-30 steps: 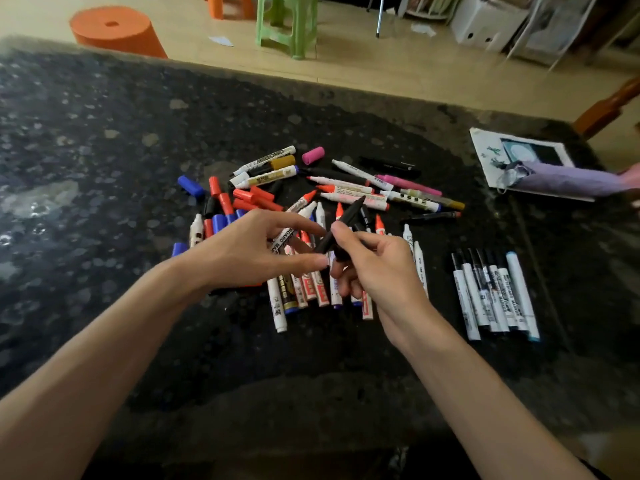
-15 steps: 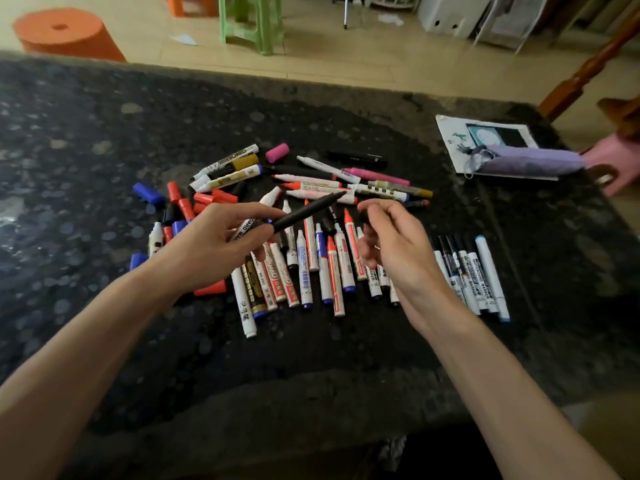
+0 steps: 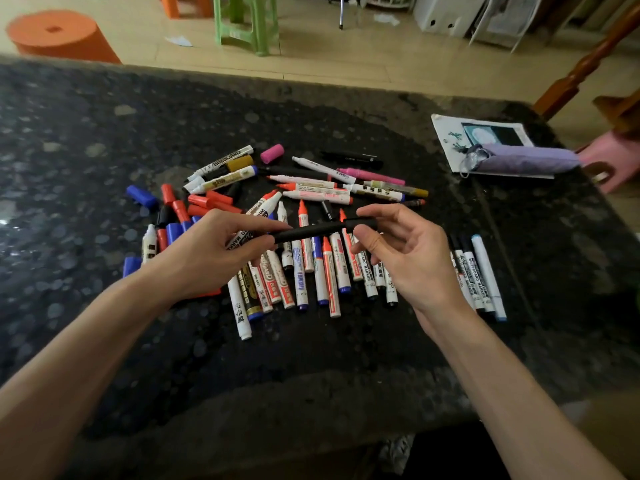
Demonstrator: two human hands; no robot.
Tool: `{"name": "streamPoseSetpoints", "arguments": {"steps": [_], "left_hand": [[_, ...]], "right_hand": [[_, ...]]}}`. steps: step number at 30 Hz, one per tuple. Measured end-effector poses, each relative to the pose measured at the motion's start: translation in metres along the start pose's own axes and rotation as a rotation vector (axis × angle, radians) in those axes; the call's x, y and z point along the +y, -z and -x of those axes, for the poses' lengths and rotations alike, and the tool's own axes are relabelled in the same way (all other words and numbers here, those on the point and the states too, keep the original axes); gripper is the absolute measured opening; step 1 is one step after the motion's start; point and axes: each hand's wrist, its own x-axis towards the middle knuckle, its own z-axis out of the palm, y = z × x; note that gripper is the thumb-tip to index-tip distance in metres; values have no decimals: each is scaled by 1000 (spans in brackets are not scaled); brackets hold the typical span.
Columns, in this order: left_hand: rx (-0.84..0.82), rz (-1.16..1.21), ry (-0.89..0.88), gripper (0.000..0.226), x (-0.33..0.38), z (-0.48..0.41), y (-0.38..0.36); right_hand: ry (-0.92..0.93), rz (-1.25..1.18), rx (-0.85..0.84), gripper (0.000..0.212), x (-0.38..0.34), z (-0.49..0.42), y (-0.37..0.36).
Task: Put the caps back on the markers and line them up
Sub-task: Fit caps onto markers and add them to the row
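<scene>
A slim black marker [image 3: 308, 232] is held level above the pile. My left hand [image 3: 207, 251] pinches its barrel at the left end. My right hand [image 3: 412, 251] pinches a black cap [image 3: 360, 223] between thumb and forefinger at the marker's right end. Below lie several uncapped white markers [image 3: 301, 271] with red, blue and black tips. Loose red caps [image 3: 207, 202] and blue caps [image 3: 140, 195] sit at the left. A row of capped markers [image 3: 479, 271] lies lined up at the right.
The dark speckled table [image 3: 86, 140] carries more markers at the back [image 3: 339, 178], a pink cap [image 3: 272, 153], and a paper [image 3: 450, 133] with a purple pouch [image 3: 526, 161] at the far right. Stools stand on the floor beyond.
The marker swung from tilted to level. My right hand let go of it, then came back to its right end with a black cap pinched in its fingers.
</scene>
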Motion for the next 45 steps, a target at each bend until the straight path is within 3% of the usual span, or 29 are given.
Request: {"name": "streamPoseSetpoints", "arguments": {"steps": [9,14,17,32,45], "left_hand": [[87,27,-100,22,12,0,-9],[91,-10,-94,30,11,2,-10],[88,93,-60,24,10,1,-13],[78,84,-37,24,18,3,-12],[67,166,-4,23,19,6,-15]], "right_hand": [[28,-60,-9,25,1,-3,0],[66,12,-102,21,-1,-6,12],[154,88,-129,23,-1,-5,15],[341,293,-29,26,7,-2,12],[280,202,-63,22,5,4,6]]}}
